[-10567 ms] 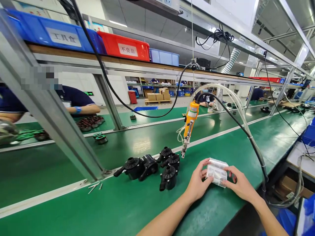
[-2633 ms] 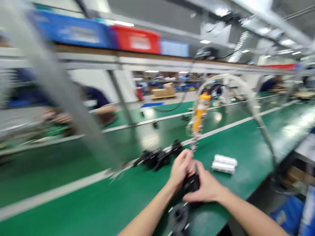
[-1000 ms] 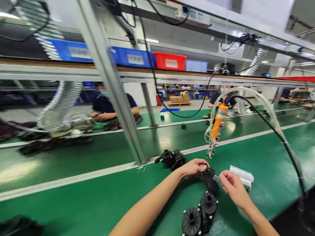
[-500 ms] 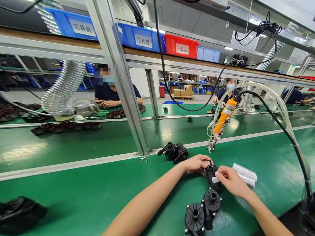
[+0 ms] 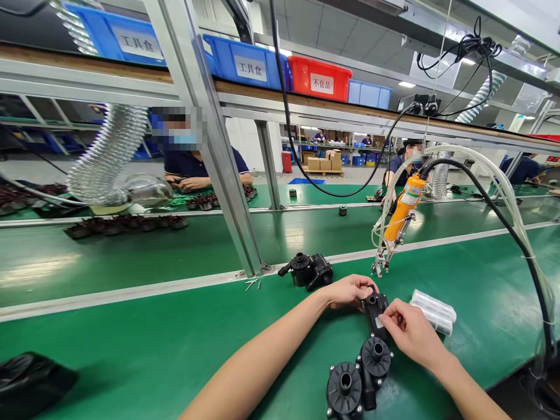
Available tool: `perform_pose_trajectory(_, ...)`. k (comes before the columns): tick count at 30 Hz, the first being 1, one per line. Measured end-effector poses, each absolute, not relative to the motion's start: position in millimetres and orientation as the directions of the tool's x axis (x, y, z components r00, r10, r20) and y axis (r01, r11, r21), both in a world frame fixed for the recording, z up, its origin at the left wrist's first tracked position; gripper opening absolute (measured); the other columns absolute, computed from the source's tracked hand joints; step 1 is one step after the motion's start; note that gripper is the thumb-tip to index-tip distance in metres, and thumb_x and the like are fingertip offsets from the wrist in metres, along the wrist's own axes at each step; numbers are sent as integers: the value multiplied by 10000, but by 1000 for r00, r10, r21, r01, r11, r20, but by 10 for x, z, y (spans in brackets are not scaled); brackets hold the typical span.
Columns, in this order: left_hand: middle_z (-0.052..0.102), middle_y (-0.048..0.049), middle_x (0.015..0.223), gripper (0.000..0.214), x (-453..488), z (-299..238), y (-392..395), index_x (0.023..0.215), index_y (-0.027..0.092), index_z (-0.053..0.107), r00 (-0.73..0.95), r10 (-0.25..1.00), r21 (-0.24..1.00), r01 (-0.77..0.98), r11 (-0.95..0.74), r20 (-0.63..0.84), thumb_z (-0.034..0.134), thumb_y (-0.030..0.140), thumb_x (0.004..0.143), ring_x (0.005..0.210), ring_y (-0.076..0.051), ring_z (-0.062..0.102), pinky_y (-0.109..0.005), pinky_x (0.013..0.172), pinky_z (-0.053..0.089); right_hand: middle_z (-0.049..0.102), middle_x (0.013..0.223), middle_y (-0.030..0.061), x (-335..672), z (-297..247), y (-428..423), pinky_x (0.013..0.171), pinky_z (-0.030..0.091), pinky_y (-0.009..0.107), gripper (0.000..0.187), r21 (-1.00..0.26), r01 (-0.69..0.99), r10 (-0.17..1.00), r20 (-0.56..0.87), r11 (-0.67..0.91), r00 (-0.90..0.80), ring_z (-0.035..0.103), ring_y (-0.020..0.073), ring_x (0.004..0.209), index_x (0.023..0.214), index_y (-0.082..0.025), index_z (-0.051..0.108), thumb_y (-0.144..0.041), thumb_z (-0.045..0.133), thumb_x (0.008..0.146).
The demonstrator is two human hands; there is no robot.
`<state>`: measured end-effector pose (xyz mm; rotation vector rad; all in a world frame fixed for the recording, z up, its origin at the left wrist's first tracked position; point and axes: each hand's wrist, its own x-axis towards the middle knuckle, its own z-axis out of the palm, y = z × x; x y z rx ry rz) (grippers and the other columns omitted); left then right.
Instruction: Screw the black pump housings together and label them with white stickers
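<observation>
My left hand [image 5: 352,291] is closed around the far end of a black pump [image 5: 373,302] that lies on the green table. A small white label [image 5: 378,322] is on the pump's side. My right hand [image 5: 411,329] has its thumb and fingers drawn together at that label, with the thumb tip over part of it. Nearer to me stand two more black pumps, one [image 5: 377,357] close to the held pump and another [image 5: 345,388] to its left, round covers facing up. To the right of my right hand lie rolls of white labels or film [image 5: 433,309].
An orange hanging tool [image 5: 405,204] with hoses dangles beyond my hands. Two black pumps [image 5: 312,271] sit by the metal post [image 5: 236,210], near loose screws [image 5: 251,284]. A black bag [image 5: 35,385] lies front left. Co-workers [image 5: 205,166] sit across the conveyor [image 5: 297,230].
My right thumb has slid slightly left and covers more of the label. The left hand keeps its hold on the pump. Small parts on the conveyor have shifted right.
</observation>
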<state>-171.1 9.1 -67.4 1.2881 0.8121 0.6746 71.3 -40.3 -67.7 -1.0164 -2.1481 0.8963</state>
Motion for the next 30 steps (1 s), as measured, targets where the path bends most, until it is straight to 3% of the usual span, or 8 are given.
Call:
perform_pose_trajectory(3,644,-12,856,538,-1696,-650,77,1014,152,723,573,812,991,11,131,-114,870,583,726,696,-109,537,-220,631,436,566,696,4,730,-741,-433,590,338,282,353,-830,357,832,211,430,-513,488,147,629,857,-191,593,-506,567,1013)
perform_pose_trajectory(9,601,23,757,542,-1663,-590,45,999,142,730,607,791,996,21,82,-78,870,590,729,628,-89,467,-220,605,384,390,549,-75,823,-675,-365,524,258,248,499,-978,84,859,124,190,-496,341,92,509,781,-212,463,-655,608,957)
perform_pose_trajectory(14,594,25,760,548,-1670,-605,54,1012,144,717,607,791,997,29,75,-78,852,603,746,618,-86,460,-211,572,332,396,603,-62,809,-670,-275,514,199,242,579,-975,179,801,-1,132,-598,293,75,532,768,-188,501,-738,633,893)
perform_pose_trajectory(30,602,6,801,545,-1688,-597,48,1039,141,712,610,788,996,42,77,-87,830,603,775,644,-93,464,-210,592,383,561,679,-11,730,-714,-285,586,342,254,382,-923,306,835,30,235,-549,475,119,620,786,-170,579,-512,652,940)
